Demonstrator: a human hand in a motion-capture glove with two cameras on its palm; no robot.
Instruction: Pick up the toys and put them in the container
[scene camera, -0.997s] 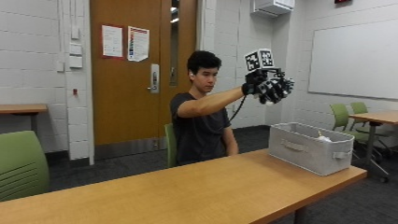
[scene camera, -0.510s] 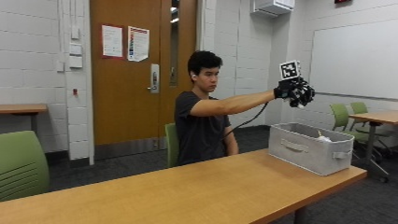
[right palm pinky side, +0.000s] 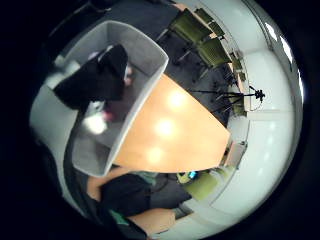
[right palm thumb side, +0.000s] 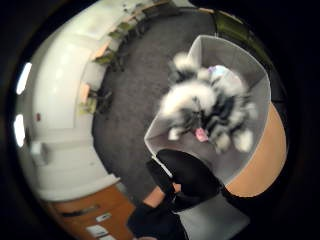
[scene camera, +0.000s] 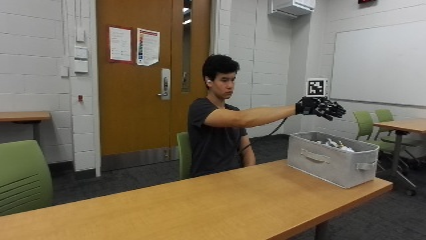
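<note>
- Counter (scene camera: 200, 205): long wooden top; a person (scene camera: 216, 135) sits behind it near the middle, on a green chair (scene camera: 183, 152); right arm stretched out level toward the right end
- Hand (scene camera: 321, 107): gloved, held in the air above the bin, well clear of its rim; fingers spread and straight, gripping nothing
- Bin (scene camera: 329, 160): grey fabric box with a side handle; stands on the counter's right end, close to the corner; pale contents show just above the rim in the outside view
- Toy (right palm thumb side: 210, 107): fluffy, white and grey with a pink spot; seen in the thumb-side palm view over the bin's open top, apart from the hand; whether it is resting inside or in mid-air I cannot tell
- Little-finger-side view: a black finger (right palm pinky side: 97, 77) crosses the bin's opening; pale and pink items lie inside
</note>
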